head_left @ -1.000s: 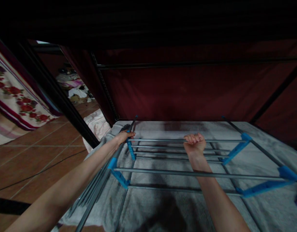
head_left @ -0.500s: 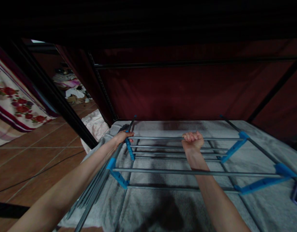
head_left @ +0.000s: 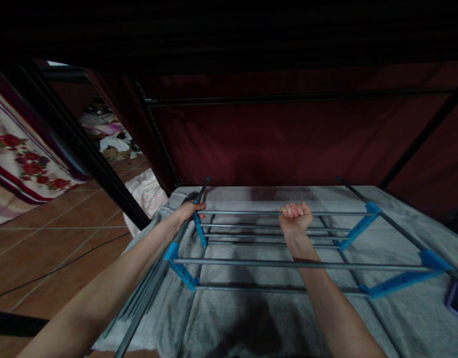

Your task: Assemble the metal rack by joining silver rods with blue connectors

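Note:
A rack frame (head_left: 251, 262) of grey metal tubes joined by blue plastic connectors lies on a grey blanket (head_left: 247, 318). My left hand (head_left: 190, 211) is closed around the blue connector (head_left: 199, 226) at the frame's far left corner, its fingers partly hidden behind it. My right hand (head_left: 296, 215) is wrapped in a fist round the far upper crossbar (head_left: 243, 213), right of its middle. Beside the frame's left side lies a bundle of loose grey tubes (head_left: 144, 286).
Black posts (head_left: 98, 159) and a dark red panel (head_left: 258, 144) surround the blanket. A phone-like object (head_left: 456, 299) lies at the right edge. At left are a tiled floor (head_left: 79, 209) with a cable, a floral cloth (head_left: 31, 159) and a pile of clothes (head_left: 115, 141).
The right side of the frame has shifted slightly to the left. My right hand has moved a little left with its crossbar, while my left hand stays at the connector.

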A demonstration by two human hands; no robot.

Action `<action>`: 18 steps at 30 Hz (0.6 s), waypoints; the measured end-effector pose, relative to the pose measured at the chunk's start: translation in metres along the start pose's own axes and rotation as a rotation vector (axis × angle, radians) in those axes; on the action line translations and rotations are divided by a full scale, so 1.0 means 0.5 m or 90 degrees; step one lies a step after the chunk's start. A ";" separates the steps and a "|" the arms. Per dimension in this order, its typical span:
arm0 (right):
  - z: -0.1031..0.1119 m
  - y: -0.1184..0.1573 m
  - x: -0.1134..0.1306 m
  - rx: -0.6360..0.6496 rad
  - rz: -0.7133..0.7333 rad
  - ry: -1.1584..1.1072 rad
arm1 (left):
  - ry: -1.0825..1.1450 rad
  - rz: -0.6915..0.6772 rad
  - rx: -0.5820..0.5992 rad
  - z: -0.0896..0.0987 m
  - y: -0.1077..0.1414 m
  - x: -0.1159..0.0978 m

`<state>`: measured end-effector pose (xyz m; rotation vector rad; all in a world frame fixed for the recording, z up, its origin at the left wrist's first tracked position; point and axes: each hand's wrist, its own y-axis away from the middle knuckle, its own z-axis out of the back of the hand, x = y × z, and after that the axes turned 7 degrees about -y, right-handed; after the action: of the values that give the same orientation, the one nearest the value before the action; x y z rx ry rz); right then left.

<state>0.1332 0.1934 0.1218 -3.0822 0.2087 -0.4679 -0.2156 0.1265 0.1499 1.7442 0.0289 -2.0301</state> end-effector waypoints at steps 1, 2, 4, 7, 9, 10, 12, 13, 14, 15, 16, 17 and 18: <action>0.000 0.000 0.000 0.004 0.001 0.001 | 0.002 0.000 -0.002 0.000 0.000 0.000; 0.001 0.000 0.000 0.008 0.002 0.002 | 0.004 -0.001 -0.002 -0.001 0.001 0.000; 0.002 0.000 0.001 0.019 0.001 0.008 | 0.006 -0.001 -0.005 -0.001 0.001 -0.001; 0.003 0.001 0.002 0.026 0.000 0.014 | 0.013 0.001 -0.019 -0.002 0.001 0.000; 0.003 0.001 0.002 0.024 -0.003 0.006 | 0.016 0.006 -0.026 -0.002 0.001 0.000; 0.003 0.002 0.002 0.022 -0.004 0.001 | 0.017 0.009 -0.025 -0.002 0.001 0.000; 0.003 0.002 0.001 0.016 -0.005 -0.010 | 0.017 0.012 -0.024 -0.003 0.001 -0.001; 0.003 0.002 0.000 0.013 -0.006 -0.017 | 0.017 0.013 -0.023 -0.004 0.001 -0.002; 0.003 0.001 -0.001 0.009 -0.006 -0.025 | 0.016 0.014 -0.022 -0.004 0.002 -0.003; 0.003 0.001 -0.001 0.005 -0.007 -0.033 | 0.013 0.014 -0.022 -0.005 0.002 -0.003; 0.003 0.001 -0.002 0.000 -0.009 -0.039 | 0.010 0.015 -0.022 -0.005 0.003 -0.005; 0.002 0.001 -0.002 -0.006 -0.011 -0.043 | 0.007 0.016 -0.023 -0.006 0.003 -0.006; 0.001 0.000 -0.002 -0.015 -0.013 -0.044 | 0.004 0.016 -0.024 -0.006 0.004 -0.006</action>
<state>0.1322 0.1934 0.1207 -3.1193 0.1826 -0.3605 -0.2117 0.1266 0.1528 1.7196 0.0461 -1.9934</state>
